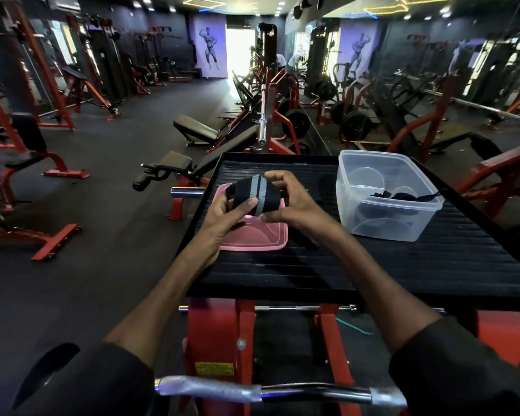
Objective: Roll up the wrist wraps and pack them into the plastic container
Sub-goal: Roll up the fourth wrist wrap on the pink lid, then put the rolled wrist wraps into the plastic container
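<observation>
- Head view: both hands sit at frame centre, closed on one rolled wrist wrap (254, 195).
- Left hand (222, 213) grips the roll from below-left; right hand (293, 202) pinches its right end.
- The roll's long axis runs roughly left-right, above the pink lid (261, 238).
- The plastic container (386, 193) stands open on the counter (373, 265), right of the hands; the right hand is nearer.

Premises: a commercial gym. Evidence: red-framed weight machines (54, 70), padded benches (195, 129), loaded barbell plates (356, 126). Bodybuilder poster (210, 49) on far wall.
</observation>
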Available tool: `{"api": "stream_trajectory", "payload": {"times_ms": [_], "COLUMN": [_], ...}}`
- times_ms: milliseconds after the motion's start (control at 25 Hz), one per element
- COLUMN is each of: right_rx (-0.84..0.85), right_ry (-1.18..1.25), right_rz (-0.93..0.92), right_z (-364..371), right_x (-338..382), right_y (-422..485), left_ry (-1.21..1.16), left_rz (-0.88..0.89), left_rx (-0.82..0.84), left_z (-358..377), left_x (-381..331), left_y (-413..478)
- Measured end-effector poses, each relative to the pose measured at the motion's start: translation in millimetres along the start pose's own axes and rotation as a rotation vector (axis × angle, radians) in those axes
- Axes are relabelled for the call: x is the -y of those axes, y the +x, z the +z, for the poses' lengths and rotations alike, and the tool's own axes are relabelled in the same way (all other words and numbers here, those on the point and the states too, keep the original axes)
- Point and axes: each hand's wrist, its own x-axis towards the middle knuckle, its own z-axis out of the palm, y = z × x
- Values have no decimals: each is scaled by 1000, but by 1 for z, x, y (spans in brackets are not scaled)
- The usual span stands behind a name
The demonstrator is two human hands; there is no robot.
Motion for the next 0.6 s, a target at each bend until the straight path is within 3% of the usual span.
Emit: {"api": "stream_trajectory", "payload": {"times_ms": [120,240,360,600], "right_rx": [-70,-64,22,-76], "right_ry": [-430,-694,-641,-406], "right_rz": [41,245,362,218], "right_z": [-41,-67,-65,-63], "right_x": [-8,-25,-46,-54], "right_y": [1,-6,-21,-39], "left_ry": [105,393,500,706], "left_rz": [37,61,-34,96], "left_rx": [-51,6,153,215], "left_z": [-7,-17,-19,-18], "left_x": [2,16,28,24], "left_y": [8,18,21,13]}}
